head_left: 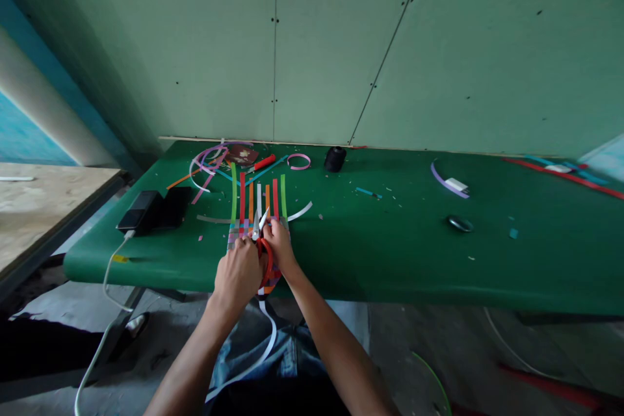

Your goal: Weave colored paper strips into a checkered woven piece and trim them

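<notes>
1. My left hand [238, 271] reaches forward from the lower left, its forearm slanting inward and its back turned up.
2. My right hand [280, 245] comes in from the lower right, a little farther forward, so that the two nearly meet near the tabletop's [390, 253] front edge.
3. My left fingers are curled down, closed on the near left part of a woven piece [236, 233] of coloured strips.
4. My right fingers are bent inward, over the right side of the weaving; I cannot tell how tightly they close, or on what.
5. The scissors [268, 261] sit between my hands, red handles toward me, blades parted and pointing away; which hand bears them is hidden.
6. The woven piece lies beneath both hands; its loose green, red, orange and white ends spread forward beyond my fingertips.
7. A pale strip end [299, 211] sticks out past my right hand, and a long white strip [271, 331] hangs from the near end over my jeans [292, 348].
8. Beyond the ends lies a red-handled knife [264, 163], well apart from my hands.
</notes>
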`<state>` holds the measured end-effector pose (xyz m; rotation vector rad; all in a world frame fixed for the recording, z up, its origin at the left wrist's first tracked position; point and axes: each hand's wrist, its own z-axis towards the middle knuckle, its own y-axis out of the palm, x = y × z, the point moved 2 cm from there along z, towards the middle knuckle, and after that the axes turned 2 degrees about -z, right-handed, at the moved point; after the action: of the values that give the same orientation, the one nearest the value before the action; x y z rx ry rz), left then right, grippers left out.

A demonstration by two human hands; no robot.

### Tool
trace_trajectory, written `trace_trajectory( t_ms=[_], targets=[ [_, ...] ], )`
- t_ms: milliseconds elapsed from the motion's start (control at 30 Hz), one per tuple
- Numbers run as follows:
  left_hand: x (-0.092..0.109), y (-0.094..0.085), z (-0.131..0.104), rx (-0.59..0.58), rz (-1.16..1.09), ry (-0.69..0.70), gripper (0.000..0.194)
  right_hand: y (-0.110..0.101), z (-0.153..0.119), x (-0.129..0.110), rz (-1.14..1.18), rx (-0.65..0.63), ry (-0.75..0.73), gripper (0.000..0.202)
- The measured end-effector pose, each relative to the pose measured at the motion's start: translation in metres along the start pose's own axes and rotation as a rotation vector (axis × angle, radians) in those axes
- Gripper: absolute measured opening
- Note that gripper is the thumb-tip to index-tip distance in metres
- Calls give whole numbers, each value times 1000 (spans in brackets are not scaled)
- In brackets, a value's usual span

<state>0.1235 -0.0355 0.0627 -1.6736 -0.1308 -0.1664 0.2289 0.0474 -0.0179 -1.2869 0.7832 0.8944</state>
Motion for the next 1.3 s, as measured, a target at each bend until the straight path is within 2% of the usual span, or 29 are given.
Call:
trace_trajectory(
  t_ms=[367, 600, 767, 1033, 1300],
  targets=[
    [3, -3, 1, -51, 30, 4, 35, 4, 2, 6, -20, 1, 4, 18],
    [1, -7, 7, -7, 80, 25, 43, 6, 1, 9, -32, 32, 8, 18],
    [0, -6, 5, -18, 68, 28, 42, 8, 2, 11, -63, 34, 1, 18],
    [3, -11, 3, -114, 81, 30, 37, 9, 2, 11, -59, 27, 11, 19],
    [6, -12, 3, -149, 102, 44, 40, 10, 1, 10, -27, 22, 17, 17]
  ],
)
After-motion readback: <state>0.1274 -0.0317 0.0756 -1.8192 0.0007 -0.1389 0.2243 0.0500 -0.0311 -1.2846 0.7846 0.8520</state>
